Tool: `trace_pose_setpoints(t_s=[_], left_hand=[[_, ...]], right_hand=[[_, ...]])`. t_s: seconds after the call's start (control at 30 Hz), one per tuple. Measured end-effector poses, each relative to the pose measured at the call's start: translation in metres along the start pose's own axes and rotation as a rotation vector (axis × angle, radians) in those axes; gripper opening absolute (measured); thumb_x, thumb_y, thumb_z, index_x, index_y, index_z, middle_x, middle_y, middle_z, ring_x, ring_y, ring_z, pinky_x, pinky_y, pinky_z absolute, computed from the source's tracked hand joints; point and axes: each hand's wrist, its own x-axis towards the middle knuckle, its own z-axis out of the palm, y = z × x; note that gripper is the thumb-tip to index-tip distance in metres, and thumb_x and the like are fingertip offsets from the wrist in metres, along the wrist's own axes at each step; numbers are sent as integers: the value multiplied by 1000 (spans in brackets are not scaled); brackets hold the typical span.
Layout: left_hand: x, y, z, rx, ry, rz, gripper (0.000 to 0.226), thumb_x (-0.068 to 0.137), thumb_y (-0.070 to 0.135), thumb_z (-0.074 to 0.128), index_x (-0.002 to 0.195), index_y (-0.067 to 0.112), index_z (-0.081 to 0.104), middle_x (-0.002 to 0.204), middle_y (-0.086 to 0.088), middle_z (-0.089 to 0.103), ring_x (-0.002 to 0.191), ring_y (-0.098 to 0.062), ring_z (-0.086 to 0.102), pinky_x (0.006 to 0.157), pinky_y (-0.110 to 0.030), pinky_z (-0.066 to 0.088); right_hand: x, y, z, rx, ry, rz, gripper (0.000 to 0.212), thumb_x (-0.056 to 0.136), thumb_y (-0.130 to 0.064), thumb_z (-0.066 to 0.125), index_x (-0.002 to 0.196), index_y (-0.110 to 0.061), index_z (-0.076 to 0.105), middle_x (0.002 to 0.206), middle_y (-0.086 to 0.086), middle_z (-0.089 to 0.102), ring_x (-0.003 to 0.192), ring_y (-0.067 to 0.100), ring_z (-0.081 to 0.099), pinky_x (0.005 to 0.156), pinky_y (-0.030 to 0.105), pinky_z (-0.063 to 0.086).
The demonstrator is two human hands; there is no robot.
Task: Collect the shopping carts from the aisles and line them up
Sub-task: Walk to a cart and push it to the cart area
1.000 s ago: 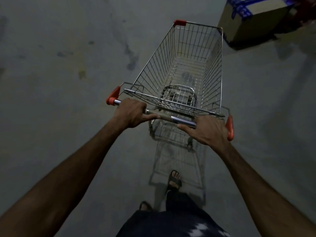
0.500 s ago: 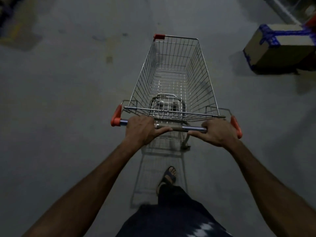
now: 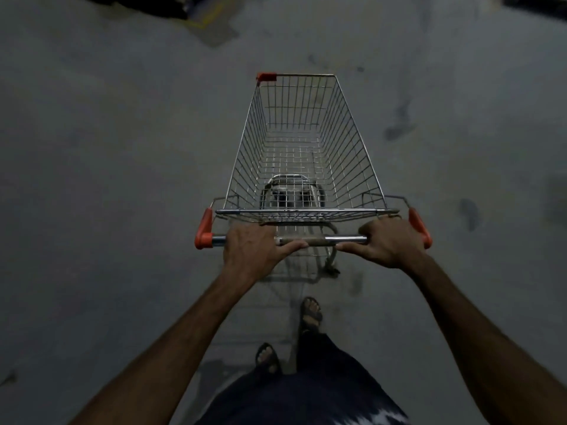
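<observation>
A silver wire shopping cart [image 3: 302,142] with orange corner caps stands straight ahead of me on the grey floor, its basket holding nothing. Its metal handle bar [image 3: 319,240] runs across the near end. My left hand [image 3: 250,251] is wrapped around the bar's left part, close to the orange end cap. My right hand [image 3: 388,242] grips the bar's right end beside the other orange cap. Both arms reach forward. My sandalled feet [image 3: 310,314] show below the cart.
Dim grey concrete floor [image 3: 122,179] with dark stains surrounds the cart. A flat yellowish piece [image 3: 211,18] lies on the floor at the top left, with dark shapes along the top edge.
The cart has swung left and now points straight ahead. The taped cardboard box at the upper right has left the view. Both hands keep their hold on the handle.
</observation>
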Motion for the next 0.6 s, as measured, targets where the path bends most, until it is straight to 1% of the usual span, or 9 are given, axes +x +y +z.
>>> trace_pose_setpoints(t_s=[0.07,0.17,0.27,0.37,0.43,0.5,0.6], left_hand=[[-7,-18,0,3,3,-107,90,77,104,13,68,26,58,62,3,55,57,-16,54,59,-30,38],[-15,-42,4,-5,-7,-261,96,74,106,8,66,25,59,62,3,58,59,-17,57,60,-29,42],[-22,-62,8,-29,-8,-415,100,71,108,2,63,25,59,60,4,58,58,-17,58,58,-29,40],[-29,-78,8,-44,-13,-567,102,68,108,0,63,25,59,62,3,60,60,-17,60,58,-29,39],[-34,-87,8,-53,-31,-663,102,69,109,3,65,25,61,64,3,62,62,-18,62,59,-29,44],[-38,-97,7,-58,-49,-759,100,70,109,9,65,24,60,62,3,60,60,-16,60,59,-28,47],[-49,-113,5,-93,-69,-885,98,69,110,15,63,23,60,58,5,56,53,-12,54,56,-25,44]], right_hand=[[28,-15,-3,0,18,-86,97,74,-105,7,58,-23,57,53,-7,54,50,8,52,64,31,47],[72,-35,-8,-31,51,-216,94,75,-105,7,53,-24,49,48,-7,48,46,10,46,66,34,52],[114,-59,-16,-80,68,-341,92,77,-103,8,52,-24,48,48,-7,47,46,10,47,65,33,52],[156,-85,-24,-89,43,-443,94,72,-106,8,55,-24,51,52,-8,51,50,10,49,66,32,50],[182,-104,-28,-78,-2,-508,95,72,-107,14,58,-23,56,55,-6,56,54,12,54,70,33,53],[208,-123,-32,-87,-36,-583,95,73,-106,18,61,-21,59,56,-6,58,54,12,56,73,34,55],[237,-160,-38,-121,-65,-704,96,72,-107,19,62,-21,60,57,-5,60,55,12,57,73,32,54]])
